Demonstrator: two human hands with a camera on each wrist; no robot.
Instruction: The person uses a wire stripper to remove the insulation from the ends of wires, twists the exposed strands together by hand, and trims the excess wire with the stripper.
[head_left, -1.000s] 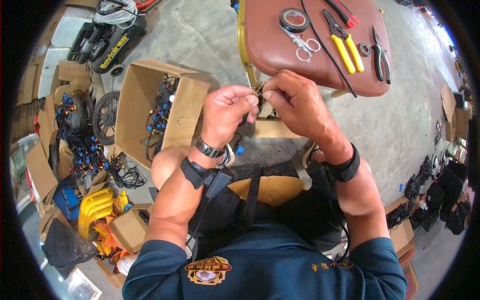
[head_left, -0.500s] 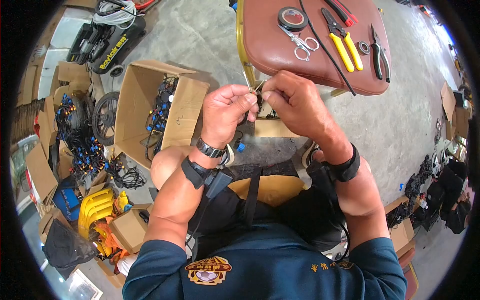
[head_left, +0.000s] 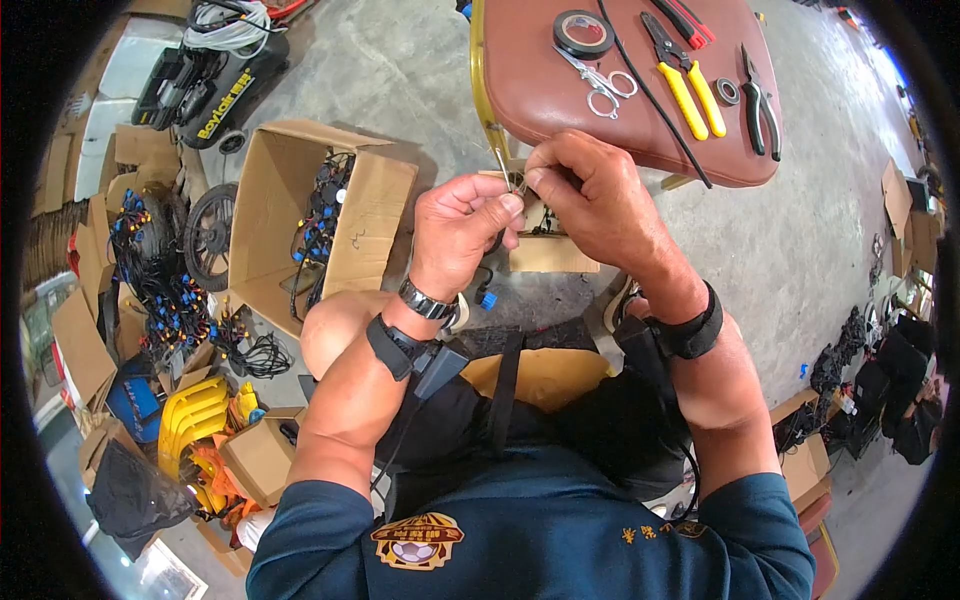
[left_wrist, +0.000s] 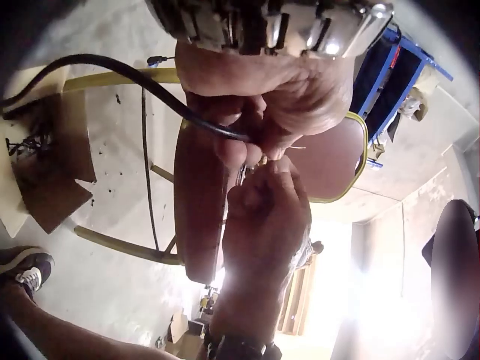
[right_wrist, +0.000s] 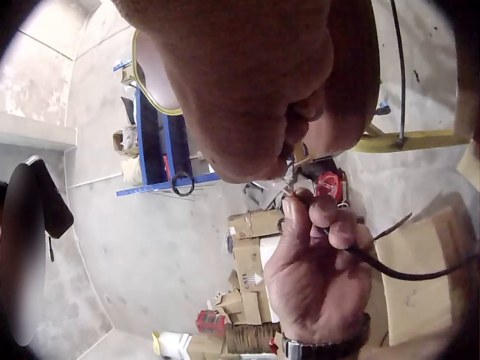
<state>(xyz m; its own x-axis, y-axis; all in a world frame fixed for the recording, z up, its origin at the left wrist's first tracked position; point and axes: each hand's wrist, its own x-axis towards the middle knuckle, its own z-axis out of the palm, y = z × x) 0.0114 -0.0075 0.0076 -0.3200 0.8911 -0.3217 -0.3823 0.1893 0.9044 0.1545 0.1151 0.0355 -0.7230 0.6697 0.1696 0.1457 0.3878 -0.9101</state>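
In the head view my left hand (head_left: pixel 460 225) pinches the end of a black cable between thumb and forefinger. Thin pale wire strands (head_left: pixel 504 170) stick up from those fingertips. The black cable (left_wrist: pixel 142 81) runs through the curled left fingers and trails away in the left wrist view. Right beside it, my right hand (head_left: pixel 605 200) pinches some of the fine strands, its fingertips almost against the left ones. The strands between the fingers are partly hidden by the hands.
A brown padded chair (head_left: pixel 540 110) ahead bears black tape (head_left: pixel 584 34), scissors (head_left: pixel 603 85), yellow-handled wire strippers (head_left: pixel 690 90), black pliers (head_left: pixel 762 110) and a black cable length (head_left: pixel 660 110). A cardboard box (head_left: pixel 375 215) holding wiring with blue connectors stands left.
Both hands stay close together at the strands. The left hand has shifted slightly right, and the strands between the fingertips have changed their tilt.
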